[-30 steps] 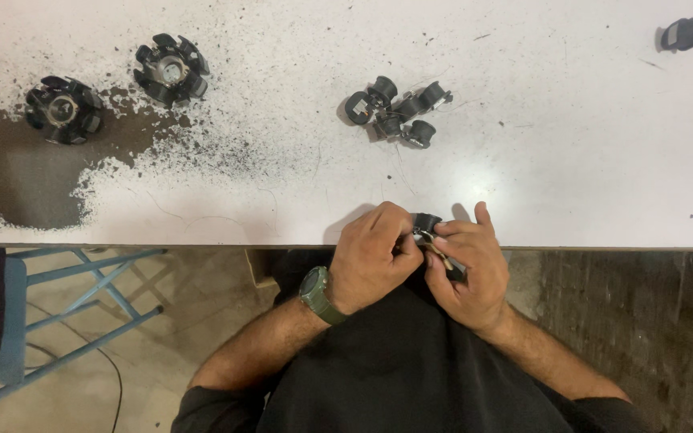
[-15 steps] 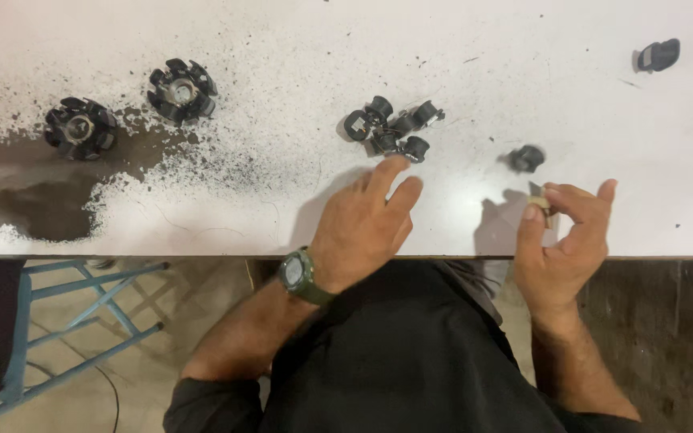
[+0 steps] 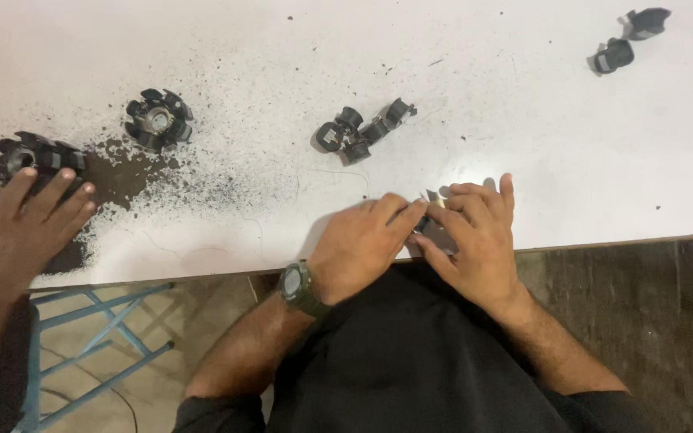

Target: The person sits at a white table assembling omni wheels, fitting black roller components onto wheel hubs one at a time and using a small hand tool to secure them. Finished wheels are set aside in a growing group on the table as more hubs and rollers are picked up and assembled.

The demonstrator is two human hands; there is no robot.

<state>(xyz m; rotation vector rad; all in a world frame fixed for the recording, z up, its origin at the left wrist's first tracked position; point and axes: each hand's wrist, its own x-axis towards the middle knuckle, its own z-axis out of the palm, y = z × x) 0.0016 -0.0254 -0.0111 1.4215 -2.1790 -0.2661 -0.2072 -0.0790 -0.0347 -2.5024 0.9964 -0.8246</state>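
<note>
Parts cluster (image 3: 360, 135) behind hands, on table (image 3: 523, 120).

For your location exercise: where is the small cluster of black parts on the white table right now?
In the head view, the cluster of black parts lies mid-table, just beyond both hands, left hand and right hand, with a finned round part farther left.

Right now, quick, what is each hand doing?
Left hand: closed around a small dark part at the table edge.
Right hand: pinching the same small dark part.
</note>
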